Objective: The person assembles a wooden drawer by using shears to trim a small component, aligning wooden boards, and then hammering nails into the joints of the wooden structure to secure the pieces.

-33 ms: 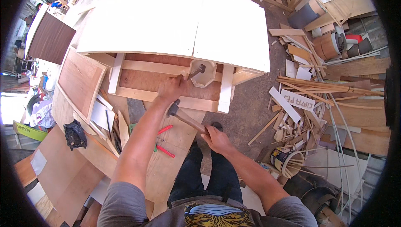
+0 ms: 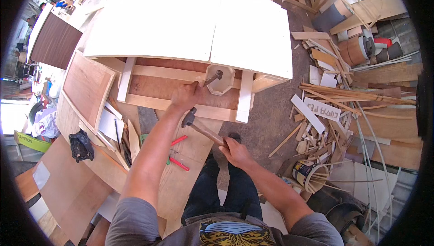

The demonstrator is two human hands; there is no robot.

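My right hand (image 2: 237,153), right of centre, is closed round the wooden handle of a hammer (image 2: 205,130). Its dark metal head lies near my left wrist, apart from the frame. My left hand (image 2: 184,96) is closed at the frame's near side, on the brown handle of a second hammer-like tool (image 2: 213,78). That tool's rusty head shows over a pale octagonal box (image 2: 225,85); my fingers hide part of the handle. Around them is a wooden cabinet frame (image 2: 167,106) with pale rails and reddish panels, under a large white top (image 2: 153,24).
Red-handled pliers (image 2: 178,163) lie on a plywood sheet below my left arm. A framed panel (image 2: 88,90) leans at the left, near a black plastic bag (image 2: 82,146). Wood offcuts (image 2: 323,128) and a bucket of sticks (image 2: 312,176) crowd the floor at right.
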